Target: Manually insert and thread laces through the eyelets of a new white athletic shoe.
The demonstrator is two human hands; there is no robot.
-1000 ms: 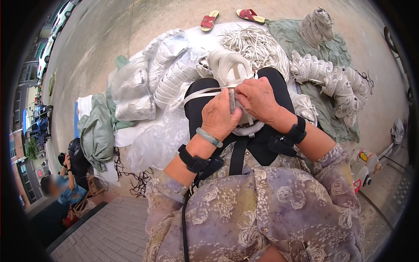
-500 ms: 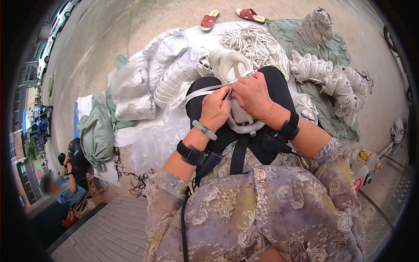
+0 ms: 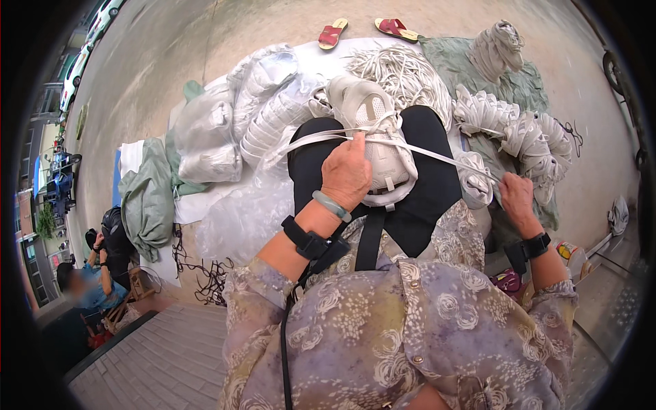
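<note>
An off-white sneaker [image 3: 393, 169] rests across my black-covered lap, its toe pointing away and its heel tab toward me. My left hand [image 3: 347, 169] is closed at the shoe's left side, with a fingertip up by the lacing; its thumb is hidden. Out to the right, my right hand [image 3: 517, 198] pinches a flat white shoelace [image 3: 447, 158], which runs taut from the shoe's lacing to my fingers. Another length of lace trails leftward from the shoe over my left knee.
Ahead lies a tangled heap of white laces [image 3: 403, 75]. Plastic-wrapped white bundles [image 3: 208, 137] sit left; stacked off-white shoes [image 3: 482, 113] lie right on green sheeting [image 3: 437, 55]. Red slippers [image 3: 333, 34] stand at the far edge. A person [image 3: 102, 287] sits at the lower left.
My right hand has moved from the shoe out to the right, drawing the lace into a long straight line. My left hand stays beside the shoe, slightly shifted.
</note>
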